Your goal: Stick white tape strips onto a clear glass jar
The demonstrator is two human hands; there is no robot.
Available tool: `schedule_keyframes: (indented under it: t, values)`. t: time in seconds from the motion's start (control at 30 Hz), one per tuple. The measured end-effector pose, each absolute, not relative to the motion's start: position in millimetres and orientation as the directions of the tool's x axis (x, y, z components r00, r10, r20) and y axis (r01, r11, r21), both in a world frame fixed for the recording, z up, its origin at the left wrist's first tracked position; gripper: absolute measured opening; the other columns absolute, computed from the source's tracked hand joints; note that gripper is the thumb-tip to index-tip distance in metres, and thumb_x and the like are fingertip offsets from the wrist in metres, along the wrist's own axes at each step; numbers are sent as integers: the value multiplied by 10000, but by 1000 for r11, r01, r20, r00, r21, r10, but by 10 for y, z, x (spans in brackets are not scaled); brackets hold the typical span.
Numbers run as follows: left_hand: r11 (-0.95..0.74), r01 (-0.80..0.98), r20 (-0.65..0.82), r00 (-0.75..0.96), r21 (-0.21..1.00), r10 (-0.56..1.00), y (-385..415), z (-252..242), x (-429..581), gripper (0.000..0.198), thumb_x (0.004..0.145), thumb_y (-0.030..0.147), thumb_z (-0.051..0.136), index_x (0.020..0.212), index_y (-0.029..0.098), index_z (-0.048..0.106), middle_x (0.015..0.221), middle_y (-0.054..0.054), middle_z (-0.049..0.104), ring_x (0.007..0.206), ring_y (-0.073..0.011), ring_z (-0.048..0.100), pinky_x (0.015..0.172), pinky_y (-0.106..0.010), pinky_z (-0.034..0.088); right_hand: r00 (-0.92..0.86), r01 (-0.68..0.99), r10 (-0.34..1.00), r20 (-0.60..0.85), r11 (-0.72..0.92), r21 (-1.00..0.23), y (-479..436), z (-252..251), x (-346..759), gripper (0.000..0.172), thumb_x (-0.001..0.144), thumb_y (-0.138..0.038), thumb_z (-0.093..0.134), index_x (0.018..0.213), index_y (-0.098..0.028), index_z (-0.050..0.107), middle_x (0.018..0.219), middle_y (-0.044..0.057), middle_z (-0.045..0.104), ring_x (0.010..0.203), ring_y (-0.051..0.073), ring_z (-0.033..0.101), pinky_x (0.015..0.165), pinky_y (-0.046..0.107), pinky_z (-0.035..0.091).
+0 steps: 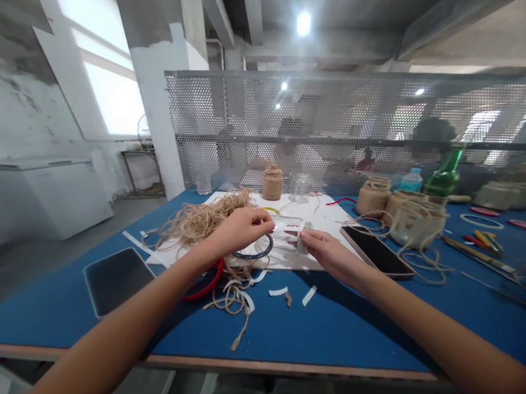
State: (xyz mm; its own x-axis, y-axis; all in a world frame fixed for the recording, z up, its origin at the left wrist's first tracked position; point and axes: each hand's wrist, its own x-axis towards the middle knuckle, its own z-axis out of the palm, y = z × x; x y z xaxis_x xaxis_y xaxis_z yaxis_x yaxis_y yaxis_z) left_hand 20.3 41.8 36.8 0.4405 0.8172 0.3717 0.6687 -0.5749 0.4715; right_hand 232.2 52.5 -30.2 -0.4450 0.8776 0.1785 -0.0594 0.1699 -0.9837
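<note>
A clear glass jar (282,236) lies on its side between my hands, over the white sheet (324,211). The fingers of my right hand (324,248) are closed on the whitish round end of the jar. My left hand (250,225) is curled at the jar's other side with thumb and fingers pinched together; what they hold, if anything, is too small to make out. A dark blue ring (254,256) lies just below that hand. Beside my left wrist is a heap of jute twine (194,221), and a red ring (206,286) sits partly under my forearm.
Twine-wrapped jars (373,196) and a green bottle (445,169) stand at the right, near a dark phone (378,251). Another wrapped jar (273,183) stands ahead. Paper strips (309,295) lie in front. A perforated metal screen (250,113) closes the table's far side.
</note>
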Motion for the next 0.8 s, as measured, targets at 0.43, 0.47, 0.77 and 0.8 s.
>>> schedule_keyframes:
  t: [0.43,0.47,0.77,0.8]
  values:
    - [-552,739,379,419,385,825,418,341,204,245,745,305,455,682,175,653,570,1,595,516,-104,469,487,-213,309,-385,-98,918,92,58,-993,413,-220,2239,229,746,-310,556,842,-152,690,1054,97,639,942,184,564,930,334,345]
    - [-549,742,378,416,385,827,411,348,206,240,739,302,459,673,176,652,562,1,589,509,-102,464,482,-213,303,-370,-116,926,78,38,-993,418,-232,2239,248,762,-320,534,866,-156,688,1043,93,645,936,184,572,934,338,345]
    - [-550,758,366,429,350,826,379,389,201,230,740,296,459,664,180,643,584,-2,596,524,-105,465,489,-217,296,-290,-202,956,39,-21,-979,430,-284,2215,254,797,-355,495,789,-166,664,838,60,685,850,172,631,892,305,390]
    - [-551,759,363,433,346,825,381,389,201,230,741,295,459,666,181,644,584,-2,597,525,-105,466,490,-217,296,-282,-194,958,48,-8,-981,429,-285,2212,253,795,-356,500,784,-162,663,822,58,684,844,173,633,885,305,395]
